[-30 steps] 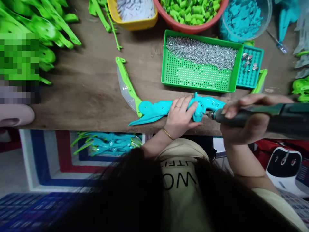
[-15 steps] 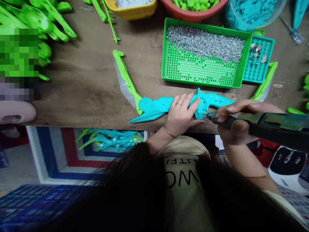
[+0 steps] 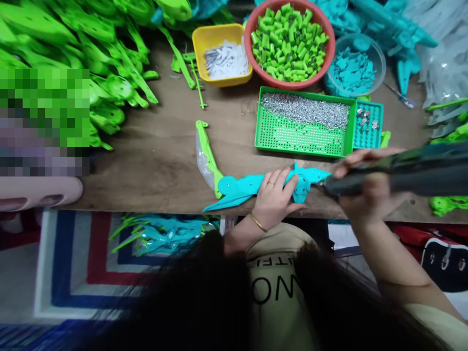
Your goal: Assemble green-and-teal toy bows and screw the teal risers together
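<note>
A turquoise plastic toy crossbow [image 3: 243, 186] lies near the table's front edge, with a light green curved arm [image 3: 208, 151] at its left end. My left hand [image 3: 276, 195] is laid over its middle, fingers curled across the body and pressing it down. In my right hand [image 3: 369, 187] is a dark power screwdriver [image 3: 402, 170], held level with its tip pointing left. That tip is beside the right part of the toy; whether it touches a screw I cannot tell. The screwdriver and right hand hide the toy's right end.
Beyond the toy stands a green basket [image 3: 303, 152] of small screws, beside a turquoise tray [image 3: 369, 139] with metal discs. Behind are a yellow bin [image 3: 226, 83], a red bowl [image 3: 252, 63] of green parts and a clear tub [image 3: 380, 73]. Green parts [image 3: 120, 87] pile up at left.
The view has shifted, showing more of the table's far side. The screwdriver tip has moved from the lower edge of the toy's body toward its right part. My left hand stays on the toy.
</note>
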A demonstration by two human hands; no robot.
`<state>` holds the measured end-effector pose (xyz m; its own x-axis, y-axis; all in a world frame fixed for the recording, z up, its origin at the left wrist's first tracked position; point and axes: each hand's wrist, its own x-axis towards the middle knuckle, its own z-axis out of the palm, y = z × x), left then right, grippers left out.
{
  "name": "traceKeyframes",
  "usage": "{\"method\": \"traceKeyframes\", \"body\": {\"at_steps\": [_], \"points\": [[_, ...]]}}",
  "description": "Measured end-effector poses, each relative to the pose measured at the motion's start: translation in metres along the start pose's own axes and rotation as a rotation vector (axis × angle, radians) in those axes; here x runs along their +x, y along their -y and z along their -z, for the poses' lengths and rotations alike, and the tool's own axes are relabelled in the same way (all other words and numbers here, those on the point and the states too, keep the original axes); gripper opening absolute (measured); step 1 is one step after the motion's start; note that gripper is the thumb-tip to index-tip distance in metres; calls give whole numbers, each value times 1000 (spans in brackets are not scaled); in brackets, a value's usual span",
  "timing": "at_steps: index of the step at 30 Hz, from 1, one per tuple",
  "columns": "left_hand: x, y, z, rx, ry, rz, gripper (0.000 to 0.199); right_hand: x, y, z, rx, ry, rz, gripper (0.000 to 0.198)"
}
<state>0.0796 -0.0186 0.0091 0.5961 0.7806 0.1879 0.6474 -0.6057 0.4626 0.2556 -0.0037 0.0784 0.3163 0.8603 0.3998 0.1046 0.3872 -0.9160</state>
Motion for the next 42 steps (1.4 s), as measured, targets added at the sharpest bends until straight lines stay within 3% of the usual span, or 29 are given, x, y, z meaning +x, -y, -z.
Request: {"method": "traceKeyframes", "body": {"at_steps": [3,7,10,13,20,28,33,38,42], "points": [[-10,1,10,3,28,-2,80,38,-7,-10,23,-85,156,26],[4,-5,14,6,75,50,91,63,-47,-20,-72,-244,177,16],[28,-13,11,31,141,158,71,62,-73,-20,-148,-311,190,15],[45,-17,8,68,209,235,50,59,-80,-16,-186,-306,172,16],[44,-11,5,39,197,238,45,61,-70,-16,-134,-261,134,17],[42,-11,3,27,182,226,48,58,-77,-17,-147,-273,112,22],[44,-11,3,32,178,229,49,61,-47,-13,-78,-281,135,26],[52,-12,1,7,141,205,45,31,-10,-2,-35,-173,109,25],[56,-13,0,1,131,208,45,4,-5,5,-17,-95,42,30]]}}
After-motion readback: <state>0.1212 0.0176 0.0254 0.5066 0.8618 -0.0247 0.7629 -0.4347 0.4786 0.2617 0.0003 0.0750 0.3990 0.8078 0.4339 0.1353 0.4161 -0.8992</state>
